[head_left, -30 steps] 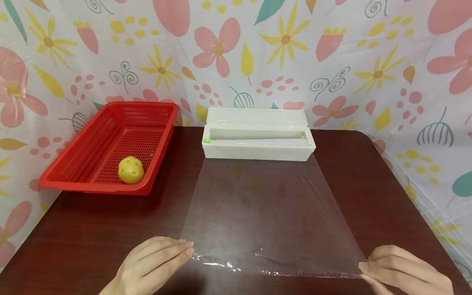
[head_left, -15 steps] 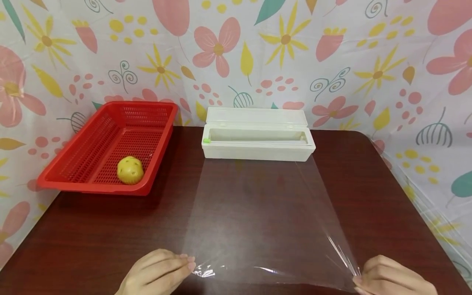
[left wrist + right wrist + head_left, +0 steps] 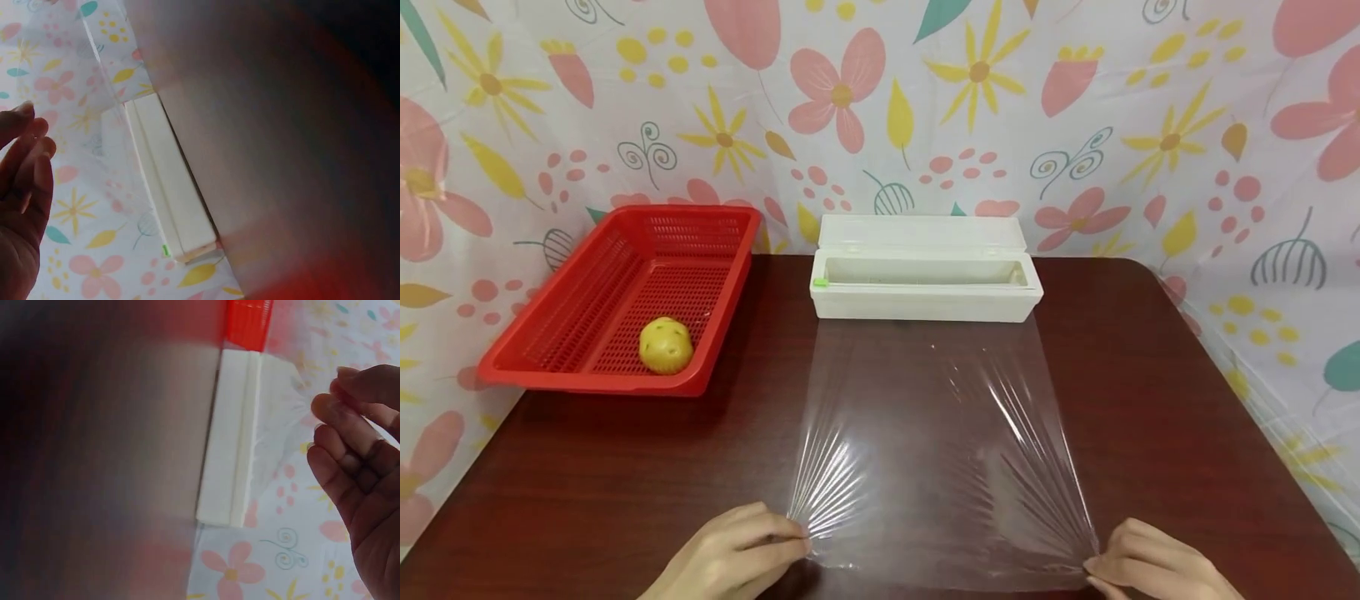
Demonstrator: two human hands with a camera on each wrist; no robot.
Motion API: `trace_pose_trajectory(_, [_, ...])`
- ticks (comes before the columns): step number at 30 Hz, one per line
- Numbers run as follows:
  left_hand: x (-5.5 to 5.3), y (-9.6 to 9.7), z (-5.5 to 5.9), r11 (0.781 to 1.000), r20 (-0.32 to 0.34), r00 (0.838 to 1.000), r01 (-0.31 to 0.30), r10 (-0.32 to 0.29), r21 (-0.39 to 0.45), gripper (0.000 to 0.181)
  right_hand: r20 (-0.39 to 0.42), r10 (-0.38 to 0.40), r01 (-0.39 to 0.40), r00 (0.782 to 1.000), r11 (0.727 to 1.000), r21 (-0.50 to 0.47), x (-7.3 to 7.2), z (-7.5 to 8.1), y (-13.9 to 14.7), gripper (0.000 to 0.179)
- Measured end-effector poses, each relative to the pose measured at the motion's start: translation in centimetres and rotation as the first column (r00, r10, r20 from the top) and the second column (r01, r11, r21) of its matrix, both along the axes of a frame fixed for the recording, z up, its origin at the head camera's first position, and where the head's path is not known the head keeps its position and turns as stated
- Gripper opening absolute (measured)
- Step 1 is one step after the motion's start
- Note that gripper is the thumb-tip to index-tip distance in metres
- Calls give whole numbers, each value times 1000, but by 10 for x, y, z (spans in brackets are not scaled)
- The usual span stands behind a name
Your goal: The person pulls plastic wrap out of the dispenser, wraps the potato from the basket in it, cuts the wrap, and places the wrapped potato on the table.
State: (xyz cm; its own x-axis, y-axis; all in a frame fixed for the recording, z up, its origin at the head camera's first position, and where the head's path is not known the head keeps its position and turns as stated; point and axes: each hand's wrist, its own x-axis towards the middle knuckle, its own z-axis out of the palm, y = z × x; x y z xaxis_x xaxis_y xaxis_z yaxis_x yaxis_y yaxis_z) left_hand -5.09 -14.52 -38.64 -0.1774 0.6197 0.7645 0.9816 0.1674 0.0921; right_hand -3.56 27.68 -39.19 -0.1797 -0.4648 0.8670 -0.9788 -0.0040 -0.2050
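A sheet of clear cling film stretches forward from the white cling film box, whose lid stands raised. My left hand pinches the sheet's near left corner between thumb and fingers. At the near right corner, my right hand pinches the film too. Shiny creases fan out from both grips. In the left wrist view the left hand has its fingertips close together, and the film there is barely visible. The right hand shows thumb and index finger meeting in the right wrist view.
On the left stands a red plastic basket with a yellow, dimpled, roundish thing in its near right corner. A small green slider sits at the box's left end. A floral curtain hangs behind the dark brown table.
Both hands have come lower and closer together, still pinching the film. The right hand has shifted left, and the sheet now looks tauter, with creases at both corners.
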Motion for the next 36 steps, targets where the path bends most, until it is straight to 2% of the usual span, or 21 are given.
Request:
trace_pose_trajectory(2, [0,-1,-4,1000,36,999,-6,7,-14,18,20,-14,13,1000,998,59,0,-2,3,10])
trace_pose_trajectory(5, [1,-3,-10,998,87,996,-29,33,-52,18,45,-28,23,999,995,99,-1,-7,4,9])
trace_pose_trajectory(7, [3,-5,-13,994,143,988,-50,63,-95,17,56,-43,36,997,992,119,-1,-10,4,8])
trace_pose_trajectory(12, [4,-7,-17,976,211,969,-85,127,-201,15,75,-87,73,993,982,173,0,-14,5,8])
trace_pose_trajectory(18, [0,-5,-20,959,159,978,-92,138,-267,13,97,-138,110,986,962,251,1,-12,5,10])
trace_pose_trajectory(21, [-2,-3,-18,942,118,982,-107,151,-317,8,109,-197,156,974,939,305,3,-19,8,12])
trace_pose_trajectory(27, [-6,2,-14,908,79,979,-140,186,-395,20,136,-278,212,951,905,370,4,-32,11,11])
trace_pose_trajectory(30, [-7,4,-14,900,66,977,-157,201,-407,19,106,-293,232,950,894,384,2,-35,10,12])
trace_pose_trajectory(36, [-7,8,-16,887,36,971,-200,236,-417,19,-13,-312,288,950,862,417,-4,-32,9,23])
